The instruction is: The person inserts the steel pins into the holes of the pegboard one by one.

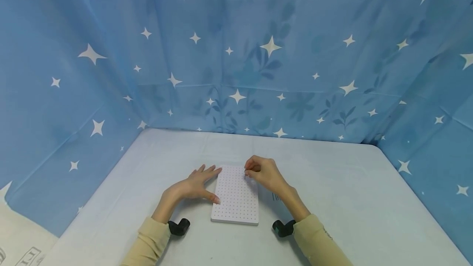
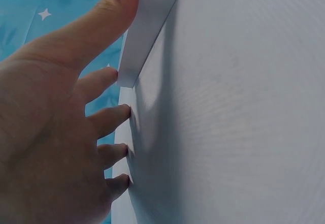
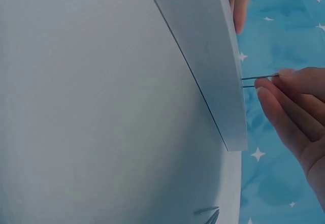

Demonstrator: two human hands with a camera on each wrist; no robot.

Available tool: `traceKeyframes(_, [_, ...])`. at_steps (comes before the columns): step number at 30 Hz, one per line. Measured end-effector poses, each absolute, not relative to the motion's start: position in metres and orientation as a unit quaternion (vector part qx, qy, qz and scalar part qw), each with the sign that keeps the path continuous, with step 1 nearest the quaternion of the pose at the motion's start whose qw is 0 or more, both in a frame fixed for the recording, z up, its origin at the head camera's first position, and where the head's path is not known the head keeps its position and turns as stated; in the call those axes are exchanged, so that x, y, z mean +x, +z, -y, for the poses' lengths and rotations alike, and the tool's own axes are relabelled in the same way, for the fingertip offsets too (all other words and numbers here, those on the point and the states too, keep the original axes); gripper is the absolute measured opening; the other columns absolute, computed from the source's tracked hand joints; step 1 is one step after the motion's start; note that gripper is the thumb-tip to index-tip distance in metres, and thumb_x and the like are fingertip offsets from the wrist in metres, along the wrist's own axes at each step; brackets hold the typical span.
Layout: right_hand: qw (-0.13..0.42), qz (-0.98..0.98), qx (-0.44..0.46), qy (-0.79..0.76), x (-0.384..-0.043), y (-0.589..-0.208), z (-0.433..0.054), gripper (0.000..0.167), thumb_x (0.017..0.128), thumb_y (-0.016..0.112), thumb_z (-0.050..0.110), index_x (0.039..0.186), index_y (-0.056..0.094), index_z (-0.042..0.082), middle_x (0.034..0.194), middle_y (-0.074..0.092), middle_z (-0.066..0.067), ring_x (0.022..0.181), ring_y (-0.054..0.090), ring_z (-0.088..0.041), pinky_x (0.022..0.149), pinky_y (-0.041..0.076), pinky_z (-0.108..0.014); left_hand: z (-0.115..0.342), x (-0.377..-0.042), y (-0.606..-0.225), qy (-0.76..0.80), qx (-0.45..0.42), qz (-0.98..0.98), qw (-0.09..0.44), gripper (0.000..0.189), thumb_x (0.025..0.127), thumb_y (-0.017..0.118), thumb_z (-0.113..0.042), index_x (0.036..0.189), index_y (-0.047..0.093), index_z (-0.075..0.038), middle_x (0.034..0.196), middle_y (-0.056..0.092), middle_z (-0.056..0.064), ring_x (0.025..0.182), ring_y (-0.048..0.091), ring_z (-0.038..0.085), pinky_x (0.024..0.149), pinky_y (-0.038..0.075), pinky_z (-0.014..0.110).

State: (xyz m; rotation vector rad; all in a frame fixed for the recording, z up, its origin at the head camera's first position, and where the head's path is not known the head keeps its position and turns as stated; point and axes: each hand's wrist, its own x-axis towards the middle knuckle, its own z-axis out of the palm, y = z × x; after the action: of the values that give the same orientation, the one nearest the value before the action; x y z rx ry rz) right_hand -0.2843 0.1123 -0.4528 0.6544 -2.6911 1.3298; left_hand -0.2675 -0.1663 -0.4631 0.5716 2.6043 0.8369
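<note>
A white board (image 1: 236, 202) with rows of small holes lies flat on the table. My left hand (image 1: 193, 186) is spread along its left side, the thumb at the board's edge and other fingertips resting on the table. Over the upper right part of the board, my right hand (image 1: 265, 172) pinches a thin metal pin (image 3: 261, 76) between thumb and fingers. In the right wrist view the pin's far end meets the board's face, and a second thin metal length (image 3: 249, 87) shows just below it, partly hidden by a fingertip.
Several thin dark pins (image 1: 275, 197) lie on the white table (image 1: 332, 200) right of the board, partly behind my right forearm. Black wrist cameras (image 1: 179, 227) sit at both cuffs. A blue star-patterned curtain (image 1: 236, 73) surrounds the table's back and sides.
</note>
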Motion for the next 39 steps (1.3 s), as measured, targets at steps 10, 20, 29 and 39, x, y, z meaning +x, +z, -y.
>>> traceKeyframes(10, [0.051,0.881,0.221,0.415,-0.282,-0.45,-0.108,0.013,0.085,0.079,-0.002,0.09,0.071,0.007,0.085,0.076,-0.006,0.078,0.072,-0.012,0.066,0.059,-0.02,0.165,-0.265,-0.46,0.299,0.207,-0.916,0.17,0.11,0.074,0.089,-0.051,0.163,0.033,-0.017,0.17,0.022,0.018,0.158,0.004,0.047,0.127,0.003,0.064])
traceKeyframes(20, [0.068,0.893,0.216,0.39,-0.277,-0.45,-0.113,0.011,0.086,0.08,0.0,0.089,0.072,0.007,0.083,0.075,-0.002,0.076,0.07,-0.011,0.068,0.059,-0.023,0.163,-0.263,-0.461,0.298,0.205,-0.916,0.172,0.109,0.075,0.09,-0.048,0.162,0.034,-0.016,0.17,0.022,0.018,0.158,0.004,0.047,0.128,0.004,0.063])
traceKeyframes(29, [0.037,0.909,0.199,0.365,-0.267,-0.443,-0.126,0.012,0.089,0.078,0.002,0.098,0.074,0.007,0.092,0.076,-0.002,0.079,0.07,-0.012,0.068,0.059,-0.023,0.163,-0.264,-0.465,0.297,0.205,-0.917,0.166,0.109,0.075,0.091,-0.045,0.163,0.033,-0.017,0.17,0.023,0.017,0.158,0.005,0.047,0.127,0.005,0.065])
traceKeyframes(39, [-0.006,0.919,0.212,0.331,-0.258,-0.433,-0.15,0.012,0.091,0.074,0.005,0.103,0.074,0.007,0.096,0.074,0.0,0.086,0.068,-0.014,0.075,0.058,-0.028,0.166,-0.265,-0.464,0.295,0.207,-0.918,0.166,0.109,0.075,0.091,-0.044,0.162,0.034,-0.015,0.17,0.022,0.019,0.158,0.005,0.048,0.127,0.005,0.065])
